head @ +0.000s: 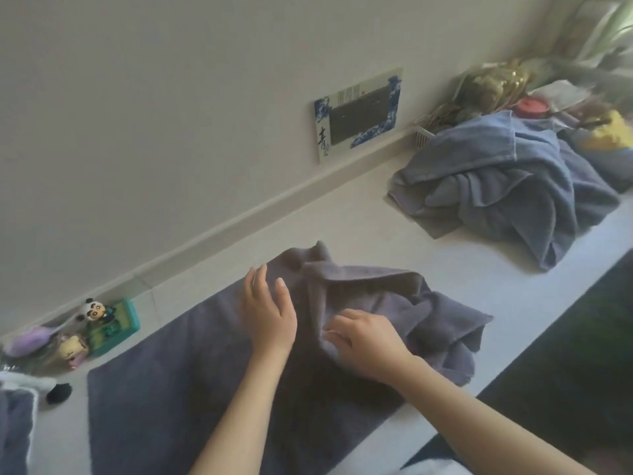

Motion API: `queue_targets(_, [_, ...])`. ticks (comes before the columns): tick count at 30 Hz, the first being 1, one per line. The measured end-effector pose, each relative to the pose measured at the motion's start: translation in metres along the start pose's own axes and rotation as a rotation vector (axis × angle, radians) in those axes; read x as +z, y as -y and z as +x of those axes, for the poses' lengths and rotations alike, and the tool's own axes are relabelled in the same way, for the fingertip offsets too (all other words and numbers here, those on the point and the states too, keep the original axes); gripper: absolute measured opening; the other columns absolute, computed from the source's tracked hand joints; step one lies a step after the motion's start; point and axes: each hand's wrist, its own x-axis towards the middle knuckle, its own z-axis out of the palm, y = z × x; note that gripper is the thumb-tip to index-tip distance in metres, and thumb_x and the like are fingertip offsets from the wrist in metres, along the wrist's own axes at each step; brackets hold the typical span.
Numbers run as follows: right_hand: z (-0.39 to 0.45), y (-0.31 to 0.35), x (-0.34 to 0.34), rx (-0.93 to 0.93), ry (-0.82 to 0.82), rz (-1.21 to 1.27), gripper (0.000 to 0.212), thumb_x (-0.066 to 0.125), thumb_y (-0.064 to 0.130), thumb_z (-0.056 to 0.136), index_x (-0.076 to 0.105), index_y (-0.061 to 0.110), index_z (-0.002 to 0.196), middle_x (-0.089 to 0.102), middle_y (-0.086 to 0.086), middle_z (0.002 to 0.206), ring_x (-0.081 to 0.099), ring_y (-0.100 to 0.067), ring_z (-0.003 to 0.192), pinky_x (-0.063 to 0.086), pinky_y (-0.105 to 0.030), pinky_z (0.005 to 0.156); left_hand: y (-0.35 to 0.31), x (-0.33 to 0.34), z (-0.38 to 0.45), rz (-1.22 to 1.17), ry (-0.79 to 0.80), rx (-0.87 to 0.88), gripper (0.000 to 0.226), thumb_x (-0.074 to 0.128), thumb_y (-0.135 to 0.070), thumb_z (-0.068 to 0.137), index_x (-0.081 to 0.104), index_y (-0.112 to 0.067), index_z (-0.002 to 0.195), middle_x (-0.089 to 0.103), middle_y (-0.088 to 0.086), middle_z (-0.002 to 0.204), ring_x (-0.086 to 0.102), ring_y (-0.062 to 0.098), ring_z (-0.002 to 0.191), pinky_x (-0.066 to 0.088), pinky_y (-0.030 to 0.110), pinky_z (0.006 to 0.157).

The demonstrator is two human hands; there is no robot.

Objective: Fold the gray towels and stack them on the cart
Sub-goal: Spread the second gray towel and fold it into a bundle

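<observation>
**Towel half spread, right end still bunched**

Surface: white counter [376, 214] along the wall, the largest thing in view. No cart visible.

Gray towel [191, 371] lies on the counter, near the front edge. Its left part is flat and smooth; the part under and beyond the right hand is rumpled into loose ridges. A heap of blue-gray towels [507, 186] sits well apart, farther along the counter to the right of both hands.

Left hand [269, 311]: fingers spread apart, palm down, on or just over the cloth at the point where flat turns to rumpled. Contact cannot be told for certain.

Right hand [368, 341]: fingers curled together, pinching a fold of the towel at the near side of the bunch.

Handling, judged: soft, limp terry, light, not slippery, nothing to break. It will sag and crease wherever unsupported. Best taken at corners or along a hem; the bunched end's corners lie to the right of the pinch.

Small toys [85, 337] stand left of the towel against the wall.
</observation>
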Motion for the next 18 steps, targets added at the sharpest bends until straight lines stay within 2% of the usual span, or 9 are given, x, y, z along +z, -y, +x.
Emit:
queue_targets(2, [-0.011, -0.006, 0.006, 0.012, -0.127, -0.059, 0.027, 0.047, 0.038, 0.084, 0.068, 0.023, 0.076, 0.064, 0.006, 0.072, 0.062, -0.018, 0.063, 0.046, -0.023, 0.049, 0.001, 0.003, -0.006, -0.017, 0.044, 0.045, 0.063, 0.027, -0.043, 0.092, 0.053, 0.000, 0.128, 0.050, 0.021, 0.134, 0.047, 0.035, 0.126, 0.035, 0.044, 0.105])
queue_targets(5, [-0.022, -0.026, 0.003, 0.170, -0.234, -0.152, 0.027, 0.047, 0.036, 0.083, 0.068, 0.020, 0.081, 0.063, 0.001, 0.080, 0.059, -0.024, 0.072, 0.049, -0.032, 0.063, 0.000, 0.016, -0.018, -0.028, 0.155, 0.113, 0.062, 0.027, -0.046, 0.090, 0.058, -0.003, 0.124, 0.055, 0.016, 0.131, 0.051, 0.033, 0.122, 0.036, 0.042, 0.100])
queue_targets(8, [-0.033, -0.049, -0.004, 0.477, -0.241, -0.237, 0.030, 0.048, 0.033, 0.084, 0.066, 0.018, 0.104, 0.062, -0.006, 0.110, 0.057, -0.032, 0.100, 0.045, -0.042, 0.086, -0.013, 0.031, -0.029, 0.017, 0.330, 0.201, 0.064, 0.024, -0.053, 0.088, 0.060, -0.015, 0.124, 0.056, 0.003, 0.134, 0.049, 0.022, 0.126, 0.029, 0.040, 0.101])
queue_targets(10, [-0.039, -0.062, -0.006, 0.699, -0.172, -0.198, 0.037, 0.051, 0.035, 0.090, 0.056, 0.022, 0.124, 0.050, -0.009, 0.135, 0.044, -0.036, 0.123, 0.034, -0.046, 0.102, -0.025, 0.043, -0.030, 0.078, 0.385, 0.339, 0.056, 0.030, -0.052, 0.088, 0.065, -0.020, 0.118, 0.060, -0.001, 0.129, 0.053, 0.016, 0.123, 0.022, 0.040, 0.103])
queue_targets(11, [-0.042, -0.069, -0.007, 0.797, -0.130, -0.169, 0.041, 0.047, 0.039, 0.093, 0.049, 0.024, 0.131, 0.043, -0.012, 0.142, 0.037, -0.036, 0.129, 0.029, -0.046, 0.106, -0.029, 0.049, -0.030, 0.094, 0.399, 0.407, 0.053, 0.032, -0.051, 0.088, 0.067, -0.021, 0.114, 0.063, -0.001, 0.126, 0.055, 0.015, 0.120, 0.020, 0.039, 0.104])
queue_targets(12, [-0.046, -0.075, -0.009, 0.901, -0.102, -0.121, 0.045, 0.042, 0.044, 0.094, 0.043, 0.026, 0.136, 0.038, -0.014, 0.145, 0.034, -0.037, 0.131, 0.026, -0.044, 0.107, -0.038, 0.055, -0.028, 0.096, 0.432, 0.460, 0.054, 0.032, -0.052, 0.086, 0.067, -0.022, 0.114, 0.062, -0.001, 0.127, 0.054, 0.014, 0.122, 0.017, 0.038, 0.106])
queue_targets(14, [-0.050, -0.086, -0.012, 1.066, -0.094, 0.012, 0.051, 0.036, 0.049, 0.095, 0.038, 0.024, 0.139, 0.039, -0.015, 0.143, 0.036, -0.037, 0.129, 0.028, -0.043, 0.106, -0.054, 0.065, -0.024, 0.095, 0.612, 0.502, 0.063, 0.028, -0.060, 0.084, 0.060, -0.024, 0.124, 0.053, -0.002, 0.138, 0.042, 0.011, 0.132, 0.013, 0.032, 0.110])
queue_targets(16, [-0.053, -0.092, -0.013, 1.112, -0.064, 0.029, 0.054, 0.033, 0.053, 0.094, 0.041, 0.022, 0.137, 0.048, -0.011, 0.138, 0.039, -0.034, 0.127, 0.032, -0.041, 0.103, -0.065, 0.079, -0.020, 0.115, 0.778, 0.503, 0.057, 0.037, -0.059, 0.089, 0.051, -0.026, 0.134, 0.042, -0.005, 0.147, 0.031, 0.009, 0.139, 0.012, 0.030, 0.111])
queue_targets(18, [-0.056, -0.097, -0.015, 1.118, -0.013, -0.009, 0.054, 0.033, 0.054, 0.094, 0.045, 0.021, 0.135, 0.052, -0.007, 0.135, 0.041, -0.030, 0.127, 0.033, -0.038, 0.101, -0.078, 0.092, -0.018, 0.181, 0.886, 0.469, 0.055, 0.045, -0.056, 0.091, 0.044, -0.029, 0.139, 0.040, -0.008, 0.148, 0.028, 0.010, 0.139, 0.012, 0.033, 0.111])
